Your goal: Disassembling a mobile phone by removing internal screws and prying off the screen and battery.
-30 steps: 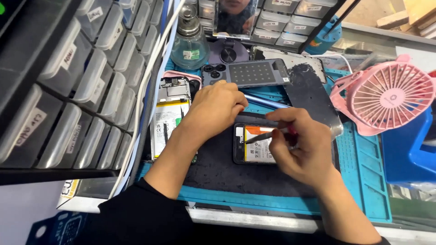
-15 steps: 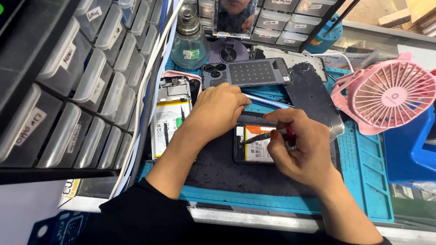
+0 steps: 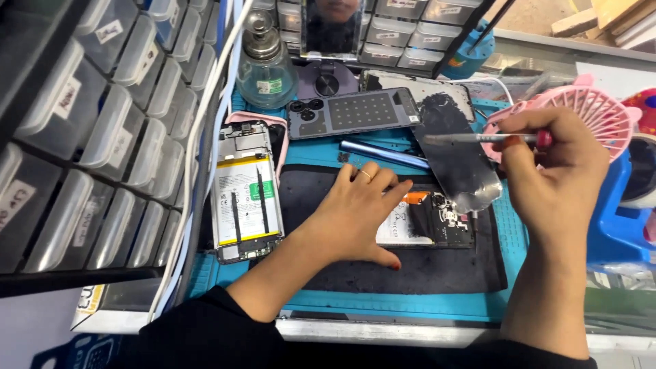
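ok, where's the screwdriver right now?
Head view, right side: the screwdriver is in the right hand, held level above the mat, in front of the pink fan.

Your left hand (image 3: pixel 359 215) wears a thin gold ring (image 3: pixel 366 175) on one finger, and its thumbnail is painted red. Your right hand (image 3: pixel 553 178) shows no jewellery. Both forearms are bare, with dark black sleeves (image 3: pixel 205 328) pushed up to about the elbows.
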